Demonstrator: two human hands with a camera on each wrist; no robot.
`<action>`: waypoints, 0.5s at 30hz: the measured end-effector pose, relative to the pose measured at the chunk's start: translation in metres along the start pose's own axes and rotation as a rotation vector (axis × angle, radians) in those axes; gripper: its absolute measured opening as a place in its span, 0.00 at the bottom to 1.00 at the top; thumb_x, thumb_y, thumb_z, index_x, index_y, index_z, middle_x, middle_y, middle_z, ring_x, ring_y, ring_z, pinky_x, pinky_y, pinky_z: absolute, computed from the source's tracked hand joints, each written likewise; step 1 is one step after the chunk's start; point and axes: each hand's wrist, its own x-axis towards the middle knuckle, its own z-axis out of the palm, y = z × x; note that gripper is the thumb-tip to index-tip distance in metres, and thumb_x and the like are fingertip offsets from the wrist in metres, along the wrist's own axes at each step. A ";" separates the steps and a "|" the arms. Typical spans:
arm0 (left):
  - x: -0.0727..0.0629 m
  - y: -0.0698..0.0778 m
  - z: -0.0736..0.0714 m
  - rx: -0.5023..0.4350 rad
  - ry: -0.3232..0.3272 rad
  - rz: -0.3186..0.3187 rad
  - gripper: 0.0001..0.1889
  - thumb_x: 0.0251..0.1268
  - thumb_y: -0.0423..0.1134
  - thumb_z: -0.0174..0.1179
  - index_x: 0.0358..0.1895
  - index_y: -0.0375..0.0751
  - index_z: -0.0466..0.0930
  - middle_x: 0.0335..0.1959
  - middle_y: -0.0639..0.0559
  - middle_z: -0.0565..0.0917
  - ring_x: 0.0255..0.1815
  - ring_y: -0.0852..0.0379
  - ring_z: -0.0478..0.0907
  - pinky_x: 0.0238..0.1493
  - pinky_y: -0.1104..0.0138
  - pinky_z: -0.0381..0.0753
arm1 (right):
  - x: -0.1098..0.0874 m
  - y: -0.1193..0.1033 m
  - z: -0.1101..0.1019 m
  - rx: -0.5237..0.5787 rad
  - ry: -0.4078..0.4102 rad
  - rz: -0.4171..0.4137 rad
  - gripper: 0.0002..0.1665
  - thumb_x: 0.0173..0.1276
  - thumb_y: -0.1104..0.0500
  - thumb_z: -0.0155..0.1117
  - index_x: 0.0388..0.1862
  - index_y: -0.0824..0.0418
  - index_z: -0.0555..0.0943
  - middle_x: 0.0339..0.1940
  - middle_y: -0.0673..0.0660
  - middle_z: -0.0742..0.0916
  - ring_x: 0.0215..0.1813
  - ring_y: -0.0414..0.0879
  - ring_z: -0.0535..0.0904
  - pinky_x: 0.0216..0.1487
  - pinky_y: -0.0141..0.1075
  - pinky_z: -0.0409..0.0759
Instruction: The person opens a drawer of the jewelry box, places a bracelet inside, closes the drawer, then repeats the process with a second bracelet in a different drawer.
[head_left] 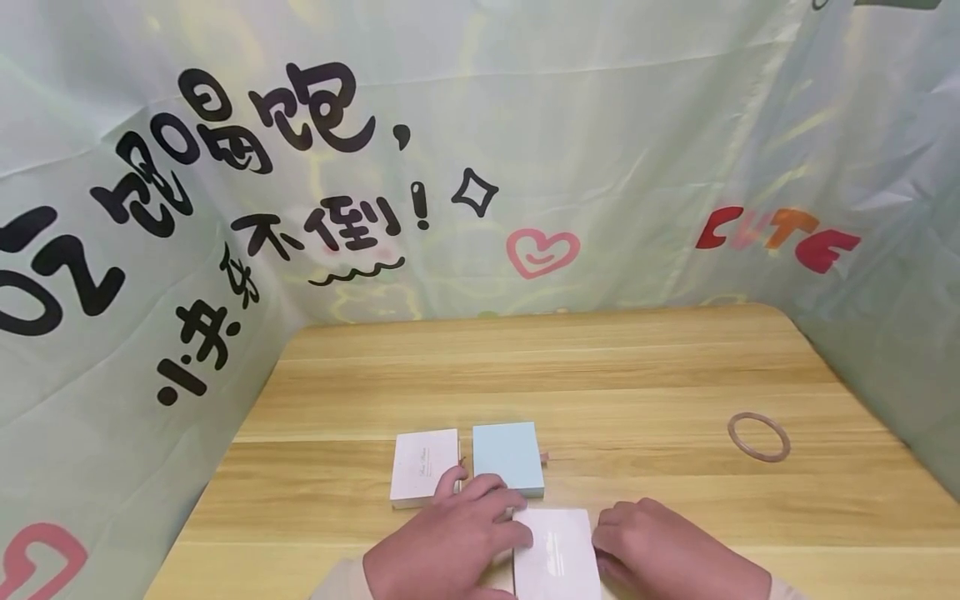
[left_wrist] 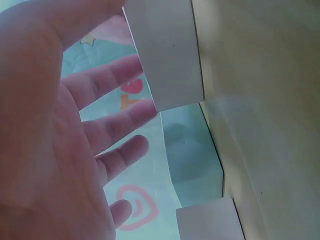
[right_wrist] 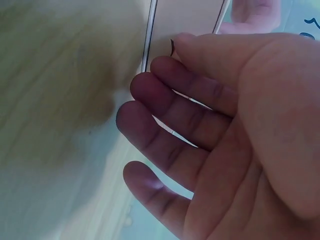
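Observation:
A pale pink box (head_left: 557, 560) with faint lettering lies at the table's near edge, between the two hands. My left hand (head_left: 453, 542) rests along its left side. In the left wrist view the fairly straight fingers (left_wrist: 120, 120) meet the top edge of the box's side wall (left_wrist: 167, 55). On the opposite side, my right hand (head_left: 660, 537) pinches a small dark ribbon tab (right_wrist: 172, 48) between thumb and forefinger. The other right fingers (right_wrist: 160, 135) bend loosely below it.
Beyond the left hand sit another pale pink box (head_left: 420, 462) and a light blue box (head_left: 506, 454), side by side, each with a small ribbon on its right. A pinkish bangle (head_left: 759, 437) lies at the right. Printed cloth (head_left: 637, 150) surrounds the wooden table (head_left: 600, 375).

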 end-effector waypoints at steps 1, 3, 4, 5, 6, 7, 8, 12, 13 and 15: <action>0.000 0.000 0.000 0.008 0.000 0.003 0.26 0.66 0.78 0.64 0.57 0.69 0.86 0.68 0.64 0.79 0.68 0.59 0.71 0.67 0.38 0.70 | 0.000 0.000 0.001 -0.005 0.013 -0.009 0.23 0.61 0.65 0.82 0.27 0.42 0.77 0.27 0.32 0.72 0.30 0.25 0.64 0.34 0.18 0.63; 0.000 0.001 0.000 0.025 -0.002 0.004 0.27 0.64 0.78 0.65 0.57 0.69 0.86 0.66 0.64 0.80 0.67 0.59 0.71 0.66 0.39 0.70 | 0.001 0.000 0.002 -0.015 0.030 -0.027 0.23 0.59 0.66 0.82 0.27 0.42 0.77 0.26 0.31 0.72 0.31 0.25 0.65 0.34 0.18 0.63; 0.000 0.001 0.000 0.030 -0.003 0.003 0.27 0.64 0.78 0.65 0.57 0.68 0.85 0.66 0.64 0.80 0.67 0.59 0.72 0.66 0.40 0.70 | 0.001 0.000 0.003 -0.019 0.037 -0.034 0.23 0.59 0.66 0.82 0.27 0.42 0.77 0.26 0.31 0.73 0.31 0.25 0.65 0.34 0.17 0.63; 0.000 0.001 0.000 0.039 -0.002 0.001 0.28 0.64 0.78 0.65 0.57 0.68 0.85 0.65 0.64 0.80 0.66 0.59 0.72 0.66 0.40 0.70 | 0.001 0.000 0.002 -0.025 0.035 -0.038 0.23 0.58 0.66 0.82 0.27 0.41 0.78 0.26 0.31 0.73 0.31 0.25 0.65 0.34 0.18 0.63; -0.001 0.001 0.001 0.045 0.002 0.000 0.28 0.64 0.79 0.65 0.57 0.67 0.85 0.65 0.64 0.80 0.66 0.59 0.72 0.67 0.40 0.70 | 0.001 0.001 0.002 -0.026 0.031 -0.041 0.22 0.58 0.66 0.82 0.27 0.41 0.79 0.25 0.31 0.73 0.31 0.24 0.66 0.34 0.18 0.63; -0.001 0.001 0.001 0.051 0.006 -0.001 0.29 0.64 0.79 0.65 0.57 0.66 0.85 0.64 0.64 0.80 0.65 0.59 0.72 0.67 0.39 0.71 | 0.000 0.001 0.002 -0.031 0.027 -0.045 0.22 0.58 0.65 0.83 0.27 0.42 0.79 0.25 0.31 0.74 0.31 0.25 0.66 0.34 0.18 0.62; -0.001 0.001 0.001 0.053 0.009 -0.005 0.30 0.64 0.79 0.65 0.57 0.64 0.84 0.64 0.64 0.80 0.65 0.59 0.72 0.67 0.39 0.71 | 0.000 0.001 0.001 -0.036 0.022 -0.047 0.21 0.58 0.65 0.83 0.27 0.42 0.80 0.25 0.31 0.74 0.31 0.25 0.66 0.34 0.18 0.62; -0.003 0.001 0.001 0.042 0.027 -0.022 0.33 0.62 0.79 0.66 0.58 0.59 0.82 0.60 0.65 0.80 0.64 0.59 0.73 0.69 0.38 0.71 | -0.001 0.002 -0.001 -0.035 0.017 -0.049 0.22 0.56 0.66 0.83 0.25 0.42 0.80 0.24 0.31 0.72 0.29 0.25 0.63 0.33 0.17 0.60; -0.003 0.001 0.000 0.035 0.032 -0.025 0.34 0.62 0.78 0.67 0.58 0.58 0.82 0.59 0.65 0.80 0.64 0.59 0.73 0.70 0.38 0.71 | 0.000 0.002 -0.001 -0.037 0.019 -0.052 0.23 0.56 0.67 0.83 0.25 0.42 0.79 0.24 0.31 0.72 0.29 0.25 0.62 0.33 0.17 0.60; -0.004 0.001 0.000 0.026 0.036 -0.031 0.35 0.61 0.78 0.68 0.58 0.57 0.81 0.58 0.66 0.80 0.63 0.60 0.73 0.71 0.38 0.70 | 0.000 0.002 -0.001 -0.044 0.029 -0.063 0.24 0.55 0.67 0.82 0.23 0.42 0.78 0.23 0.31 0.71 0.29 0.25 0.62 0.34 0.17 0.59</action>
